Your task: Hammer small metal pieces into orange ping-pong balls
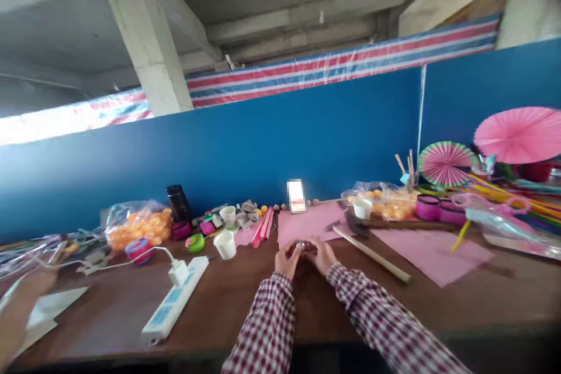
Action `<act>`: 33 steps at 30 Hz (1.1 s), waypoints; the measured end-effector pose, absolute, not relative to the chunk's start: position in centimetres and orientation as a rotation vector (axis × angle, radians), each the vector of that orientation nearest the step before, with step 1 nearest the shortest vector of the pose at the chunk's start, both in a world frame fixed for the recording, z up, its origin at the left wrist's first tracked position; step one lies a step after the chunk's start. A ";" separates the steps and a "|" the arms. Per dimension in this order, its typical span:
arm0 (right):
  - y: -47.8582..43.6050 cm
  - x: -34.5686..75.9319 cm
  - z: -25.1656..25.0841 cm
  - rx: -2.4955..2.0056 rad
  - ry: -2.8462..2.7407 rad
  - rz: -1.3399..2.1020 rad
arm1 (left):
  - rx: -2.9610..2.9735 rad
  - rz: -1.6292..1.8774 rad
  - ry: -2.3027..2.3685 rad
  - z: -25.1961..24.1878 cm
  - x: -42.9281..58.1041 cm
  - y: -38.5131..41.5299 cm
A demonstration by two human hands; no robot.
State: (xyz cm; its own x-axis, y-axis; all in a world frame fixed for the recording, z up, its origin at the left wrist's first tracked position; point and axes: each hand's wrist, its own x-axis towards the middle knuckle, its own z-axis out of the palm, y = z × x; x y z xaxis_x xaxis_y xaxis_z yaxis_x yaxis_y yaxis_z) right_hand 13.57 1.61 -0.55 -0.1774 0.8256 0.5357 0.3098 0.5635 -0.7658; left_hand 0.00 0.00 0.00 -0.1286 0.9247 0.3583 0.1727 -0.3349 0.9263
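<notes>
My left hand (286, 259) and my right hand (323, 256) meet over the table, near the front edge of a pink paper sheet (312, 221). Thumbs and fingers of both are curled inward. Between the fingertips is a small shiny silvery thing (300, 245), too small and blurred to name; the fingers cover most of it. To the right of my right hand lies a hammer (372, 254) with a pale wooden handle, its head resting towards the pink sheet. A bright upright card or screen (297, 196), partly blurred out, stands behind my hands.
A power strip (175, 304) with a plugged-in charger (178, 272) lies left of my arms. White cups (225, 245), a bag of orange balls (139, 227) and pink paper fans (447, 165) line the back. Another person's blurred hand (30, 298) is at far left.
</notes>
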 end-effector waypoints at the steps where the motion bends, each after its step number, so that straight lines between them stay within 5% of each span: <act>1: 1.6 13.5 -0.6 -0.943 -1.745 0.612 | 1.509 1.528 1.259 -0.1 0.0 0.1; 33: 1.2 13.3 -0.4 -0.951 -1.716 0.499 | 1.351 1.614 1.191 -1.3 0.3 0.5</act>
